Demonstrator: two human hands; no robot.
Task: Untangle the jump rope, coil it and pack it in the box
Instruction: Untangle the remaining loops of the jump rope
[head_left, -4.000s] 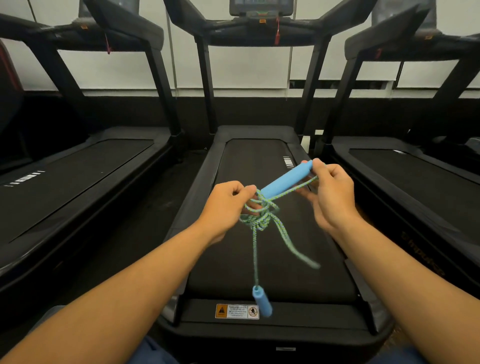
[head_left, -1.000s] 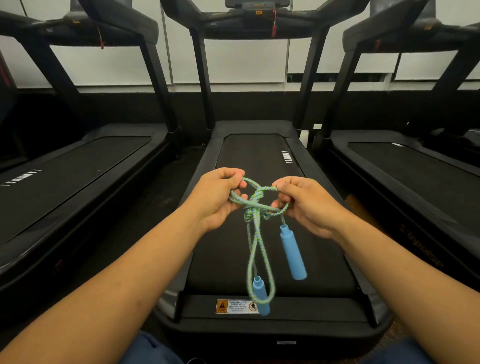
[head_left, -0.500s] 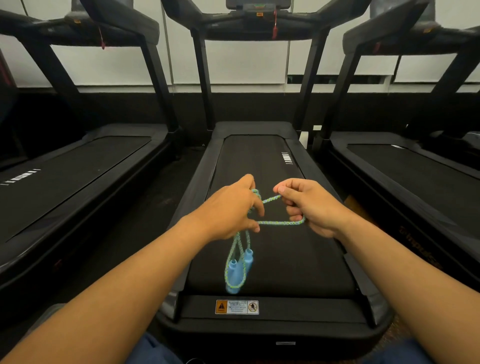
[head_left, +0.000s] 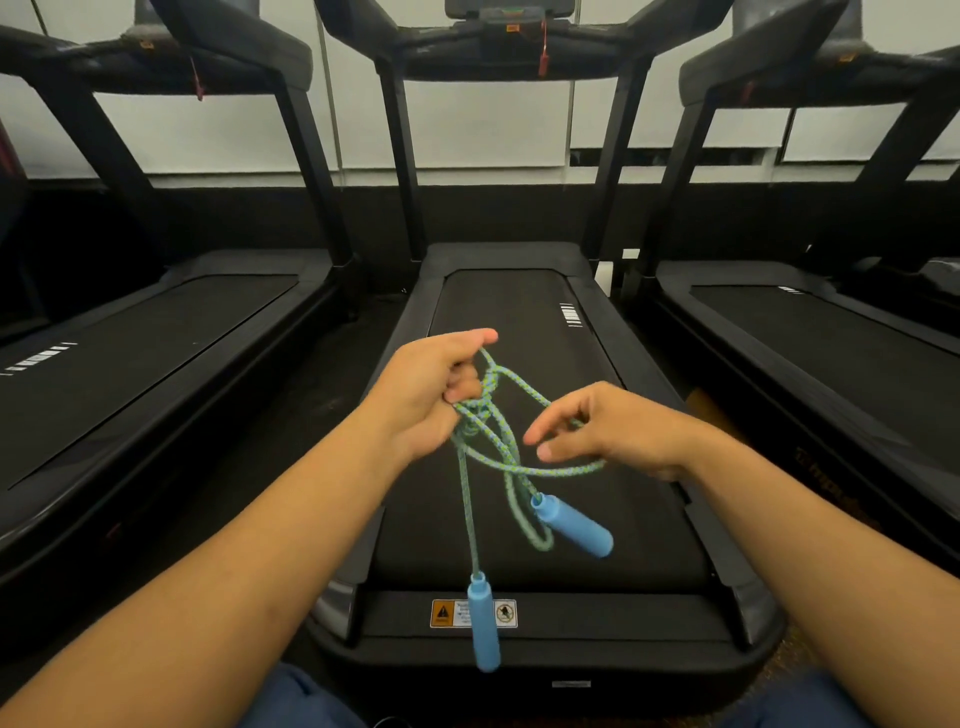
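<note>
Jump rope (head_left: 488, 415) hangs tangled from left hand (head_left: 423, 395), handles down

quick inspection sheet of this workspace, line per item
surface: middle treadmill belt, black, bare apart from printed marks
job's things: jump rope knotted, held in the air; two blue handles dangle, lower handle and right handle; box: nothing seen
clutter: nothing seen
grippers: left hand pinches the knot; right hand has fingers loosely curled with a loop draped across them
cables: nothing seen
surroundings: left treadmill, right treadmill, pale wall behind
</note>
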